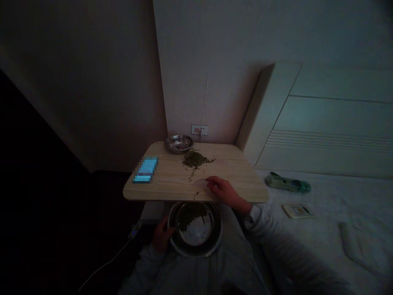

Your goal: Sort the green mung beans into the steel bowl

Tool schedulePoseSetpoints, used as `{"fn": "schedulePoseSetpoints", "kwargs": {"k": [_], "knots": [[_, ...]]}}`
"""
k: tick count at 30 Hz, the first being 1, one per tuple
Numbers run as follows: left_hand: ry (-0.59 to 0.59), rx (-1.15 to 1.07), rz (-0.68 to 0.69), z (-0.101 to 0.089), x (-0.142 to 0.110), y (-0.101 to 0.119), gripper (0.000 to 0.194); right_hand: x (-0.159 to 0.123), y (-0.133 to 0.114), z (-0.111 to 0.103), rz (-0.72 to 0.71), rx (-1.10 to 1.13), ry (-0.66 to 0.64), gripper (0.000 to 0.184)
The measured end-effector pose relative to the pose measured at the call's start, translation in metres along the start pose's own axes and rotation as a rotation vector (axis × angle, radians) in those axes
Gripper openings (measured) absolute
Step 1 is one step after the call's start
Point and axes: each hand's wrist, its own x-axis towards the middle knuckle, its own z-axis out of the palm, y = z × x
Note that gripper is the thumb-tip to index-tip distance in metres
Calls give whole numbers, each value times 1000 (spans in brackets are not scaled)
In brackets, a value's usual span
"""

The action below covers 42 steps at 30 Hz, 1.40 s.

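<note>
My left hand [162,234] grips the left rim of a metal bowl [218,229] resting on my lap, just below the front edge of a small wooden table [166,190]. Small dark green beans [188,216], like mung beans, cover part of the bowl's bottom. Over the table's front part, my right hand [222,190] has its fingers pinched on a thin pale strip [200,181], blurred and partly see-through. Beyond it lies a loose pile of the same beans [194,159], with a few scattered toward the front edge.
A shallow steel dish [179,144] stands at the table's back left, and a lit phone [146,169] lies on the left side. Behind is a wall socket [199,130] with a plug. On the bed to the right lie a green bottle [287,182] and a pale flat case [297,211].
</note>
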Motion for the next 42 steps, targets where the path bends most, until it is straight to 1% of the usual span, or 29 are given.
{"fn": "schedulePoseSetpoints", "kwargs": {"k": [3,5,8,12,17,22,30,39,42], "knots": [[-5,-6,-19,1,0,2,51,-4,-6,4,62,16,-87,26],[-5,4,-27,1,0,5,51,-5,-7,7,84,25,-110,27],[-4,18,-38,2,0,6,50,-5,-6,11,109,43,-113,27],[11,11,-41,2,0,2,52,-6,-5,13,122,72,-110,29],[19,6,-23,1,-1,3,49,-8,-6,13,128,102,-127,29],[-1,-14,-27,1,-1,5,49,-9,-5,14,121,114,-125,27],[-22,7,-24,1,0,1,53,-10,-5,13,140,131,-98,26],[14,28,-32,2,0,4,51,-14,-4,12,123,144,-100,26],[7,55,-22,1,0,3,50,-15,-4,12,111,169,-120,26]]}}
